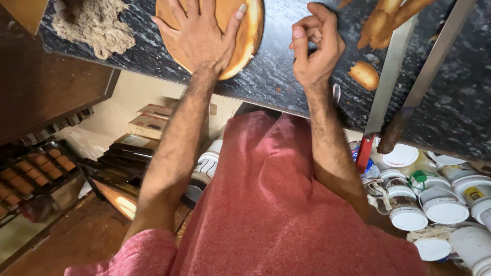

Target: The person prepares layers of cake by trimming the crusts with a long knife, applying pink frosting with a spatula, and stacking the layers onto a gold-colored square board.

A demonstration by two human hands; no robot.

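We press our left hand [200, 36] flat, fingers spread wide, on top of a round sponge cake [244, 38] that lies on the dark speckled stone counter [279, 76] near its edge; the cake is golden-tan on top, with a paler side and a browner rim. Our right hand [314, 46] hovers just beside the cake, fingers curled loosely inward, and we cannot tell whether it holds anything. Further out lie torn cake trimmings [365, 74], a heap of crumbs [94, 23] and two long knives [388, 76].
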